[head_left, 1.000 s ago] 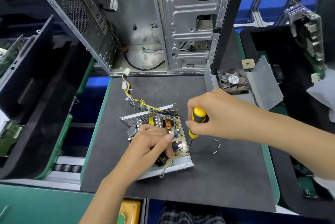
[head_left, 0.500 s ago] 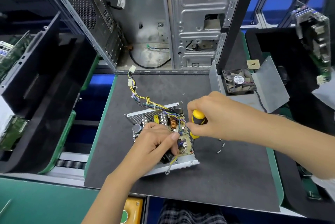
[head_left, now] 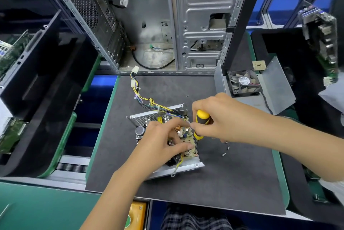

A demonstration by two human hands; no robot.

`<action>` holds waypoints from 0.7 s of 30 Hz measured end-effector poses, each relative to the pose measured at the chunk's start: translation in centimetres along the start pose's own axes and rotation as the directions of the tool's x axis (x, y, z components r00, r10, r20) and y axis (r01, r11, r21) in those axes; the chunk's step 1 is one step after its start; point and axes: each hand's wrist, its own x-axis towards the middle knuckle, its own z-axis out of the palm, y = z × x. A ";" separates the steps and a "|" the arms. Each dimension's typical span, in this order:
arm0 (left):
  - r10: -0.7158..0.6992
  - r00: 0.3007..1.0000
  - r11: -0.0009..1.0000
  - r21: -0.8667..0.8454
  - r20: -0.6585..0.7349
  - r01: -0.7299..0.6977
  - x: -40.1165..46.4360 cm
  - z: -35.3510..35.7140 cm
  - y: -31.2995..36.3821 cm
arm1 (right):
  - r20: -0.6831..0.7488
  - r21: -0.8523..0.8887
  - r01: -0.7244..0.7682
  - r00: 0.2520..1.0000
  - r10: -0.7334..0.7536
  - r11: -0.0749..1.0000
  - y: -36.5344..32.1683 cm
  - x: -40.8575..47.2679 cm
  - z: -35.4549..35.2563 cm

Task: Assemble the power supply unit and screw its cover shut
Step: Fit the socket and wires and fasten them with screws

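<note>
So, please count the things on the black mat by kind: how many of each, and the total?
Power supply: 1
Screwdriver: 1
Loose screws: 3 visible, others may be hidden under the right hand
Fan: 1
Metal cover: 1
Total: 7

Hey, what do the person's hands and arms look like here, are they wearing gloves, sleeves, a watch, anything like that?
Both the left hand and the right hand are bare: no gloves, rings or watch visible. Both forearms are uncovered as far as the frame shows them, with no sleeve cuffs or wristbands in sight.
</note>
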 end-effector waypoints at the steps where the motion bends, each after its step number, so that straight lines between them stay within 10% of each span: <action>1: -0.013 1.000 1.000 0.004 0.007 0.013 0.5 0.0 0.3 | 0.009 0.010 -0.001 1.000 0.000 1.000 -0.1 0.0 0.0; 8: 0.027 1.000 0.998 0.053 -0.005 -0.027 1.6 1.0 1.0 | 0.012 -0.028 -0.027 1.000 0.028 0.999 -1.1 0.3 0.2; 12: 0.057 0.998 0.990 0.132 -0.032 -0.053 1.4 1.1 0.8 | -0.022 -0.467 0.046 0.998 -0.064 0.883 -2.1 0.0 -0.2; 17: 0.038 0.998 0.996 0.084 -0.050 -0.033 1.0 1.3 1.0 | 0.311 -0.313 0.238 0.941 -0.137 0.919 -3.6 -0.2 -2.5; 21: 0.071 0.997 0.993 0.097 -0.038 -0.067 1.1 1.3 1.0 | 0.235 -0.481 0.216 0.965 -0.112 0.850 -3.6 0.7 -1.9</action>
